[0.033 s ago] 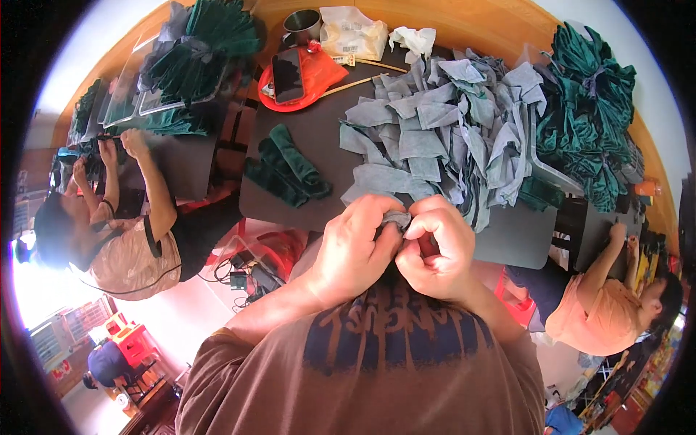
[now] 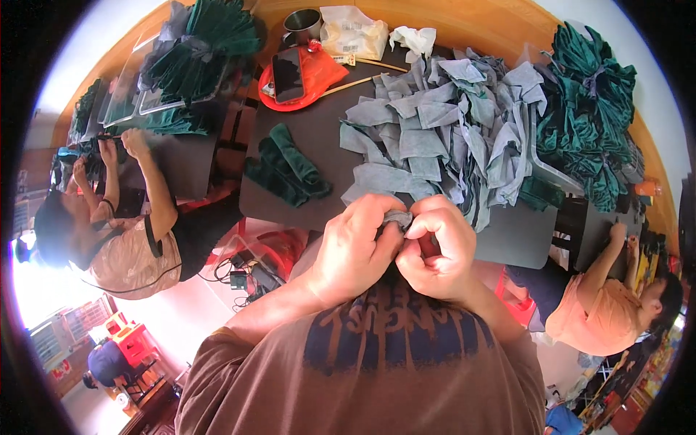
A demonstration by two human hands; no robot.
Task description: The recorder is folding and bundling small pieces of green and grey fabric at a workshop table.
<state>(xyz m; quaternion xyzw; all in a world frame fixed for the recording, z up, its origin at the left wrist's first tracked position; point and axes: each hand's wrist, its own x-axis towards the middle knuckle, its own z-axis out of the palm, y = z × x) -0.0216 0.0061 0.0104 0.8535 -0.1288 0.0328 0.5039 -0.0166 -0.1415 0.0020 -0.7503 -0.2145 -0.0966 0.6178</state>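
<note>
Close in front of my chest, my left hand point(image 2: 359, 250) and my right hand point(image 2: 438, 246) meet, fingers pinched together. Between them is a small bunched piece of grey fabric point(image 2: 395, 217), gripped from both sides; most of it is hidden by my fingers. Just beyond my hands, a loose heap of grey fabric strips point(image 2: 442, 130) with dark green undersides spreads over the dark table point(image 2: 283, 214). Left of the heap lie several rolled or folded dark green velvet pieces point(image 2: 290, 167).
A red plate point(image 2: 322, 80) holds a phone point(image 2: 288, 76). Behind it stand a metal mug point(image 2: 302, 27) and a tissue pack point(image 2: 355, 32). Green velvet bundles point(image 2: 591, 87) fill a clear bin at right; another bundle point(image 2: 199, 51) sits far left. People work at left point(image 2: 138, 246) and right point(image 2: 602, 312).
</note>
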